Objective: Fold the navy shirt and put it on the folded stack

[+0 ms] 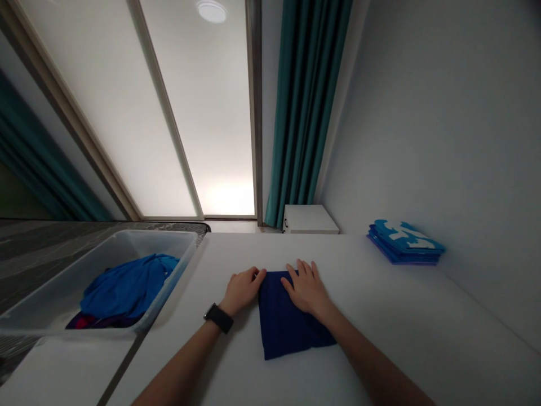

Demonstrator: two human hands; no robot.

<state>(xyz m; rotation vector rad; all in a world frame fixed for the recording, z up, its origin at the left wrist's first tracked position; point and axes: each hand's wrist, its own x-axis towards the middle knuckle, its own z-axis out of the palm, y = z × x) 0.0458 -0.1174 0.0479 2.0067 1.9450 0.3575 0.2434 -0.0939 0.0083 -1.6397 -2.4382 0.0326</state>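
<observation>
A dark blue folded garment lies flat on the white table in front of me, squared off with a slightly uneven near edge. My left hand, with a black watch on its wrist, is closed at the garment's far left corner, thumb and curled fingers pinching the edge. Across the far right part of the cloth rests my right hand, palm down with fingers spread, its fingertips reaching past the far edge. The right forearm covers part of the garment's right side.
At the left stands a clear plastic bin with crumpled blue clothes inside. A stack of folded blue garments sits at the right by the wall. Behind the table are a small white cabinet and a teal curtain.
</observation>
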